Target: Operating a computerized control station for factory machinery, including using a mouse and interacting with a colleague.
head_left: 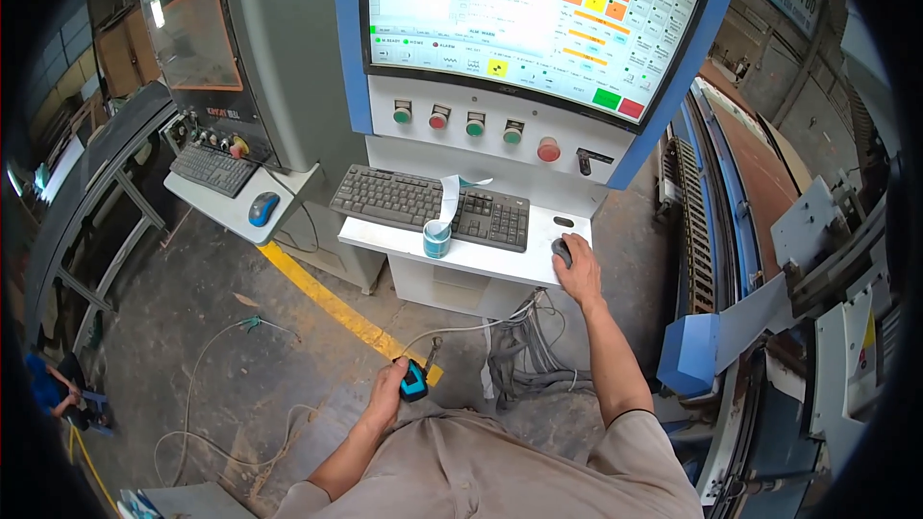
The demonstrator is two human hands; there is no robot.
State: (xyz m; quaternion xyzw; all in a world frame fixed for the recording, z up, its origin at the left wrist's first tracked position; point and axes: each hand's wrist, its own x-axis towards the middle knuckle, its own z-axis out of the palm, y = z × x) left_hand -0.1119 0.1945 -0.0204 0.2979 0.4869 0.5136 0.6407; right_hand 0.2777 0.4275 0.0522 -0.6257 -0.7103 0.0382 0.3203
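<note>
My right hand (579,271) rests over a black computer mouse (561,251) at the right end of a white shelf (385,235). Low in front of my body, my left hand (388,386) is closed around a teal-and-black tape measure (413,383), with a short narrow piece sticking up beside it. On the shelf lies a black keyboard (385,198). A small teal roll (436,242) stands at the keyboard's front edge, a loose whitish strip rising from it. Above them, a lit control screen (461,0) shows a list and coloured buttons.
Green and red push buttons (475,125) line the panel below the screen. To the left stands another machine with a keyboard (212,168) and a blue mouse (262,210). Grey cables (534,356) and a thin hose (192,375) lie on the floor. Machinery (692,351) flanks my right.
</note>
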